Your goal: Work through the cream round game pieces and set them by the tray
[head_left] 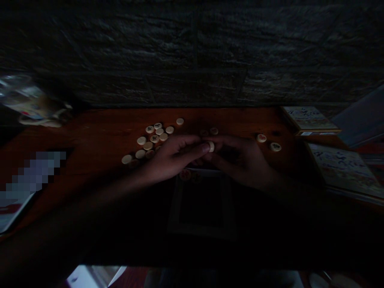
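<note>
Both hands meet over the middle of a dim wooden table. Between the thumb and fingers of my left hand [175, 157] is a pale round xiangqi piece [211, 147]. My right hand [244, 160] closes on the same piece from the other side, its fingertips partly in shadow. Below the hands lies a dark flat box or tray with a pale rim [174, 212]; a red-marked piece [185, 174] rests at its far left corner. Several loose pieces [148, 146], some blank side up and some with black characters, are spread just left of my left hand.
A red-marked piece [261, 138] and a black-marked piece [275, 147] lie to the right. Two printed flat boxes, a far one [310, 118] and a nearer one [345, 168], are at the right edge. A clear plastic jar [27, 98] stands far left; a stone wall [192, 56] closes the back.
</note>
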A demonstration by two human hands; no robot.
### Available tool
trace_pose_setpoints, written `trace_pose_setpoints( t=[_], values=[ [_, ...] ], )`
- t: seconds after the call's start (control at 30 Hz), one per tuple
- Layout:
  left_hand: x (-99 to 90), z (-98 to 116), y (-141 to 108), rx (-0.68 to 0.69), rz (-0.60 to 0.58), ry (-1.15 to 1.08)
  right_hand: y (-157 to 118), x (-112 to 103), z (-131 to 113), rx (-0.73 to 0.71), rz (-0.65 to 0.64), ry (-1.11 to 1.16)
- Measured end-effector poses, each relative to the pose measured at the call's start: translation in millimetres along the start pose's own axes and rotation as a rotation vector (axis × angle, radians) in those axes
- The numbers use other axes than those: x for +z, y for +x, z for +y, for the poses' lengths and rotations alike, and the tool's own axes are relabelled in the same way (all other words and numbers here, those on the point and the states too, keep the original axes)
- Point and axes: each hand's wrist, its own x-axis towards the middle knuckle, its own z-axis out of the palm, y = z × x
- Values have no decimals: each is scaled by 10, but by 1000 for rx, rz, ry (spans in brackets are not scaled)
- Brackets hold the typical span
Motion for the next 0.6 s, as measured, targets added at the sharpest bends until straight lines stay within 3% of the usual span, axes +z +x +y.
trace_pose_setpoints(
  t=[0.23, 0.6],
  values=[
    [-6, -7, 2, 87, -38, 111, -2, -3, 18, -16, 46, -50],
    [2, -40, 13, 48, -45, 86, 9, -31, 11, -29, 101, -198]
  ],
)
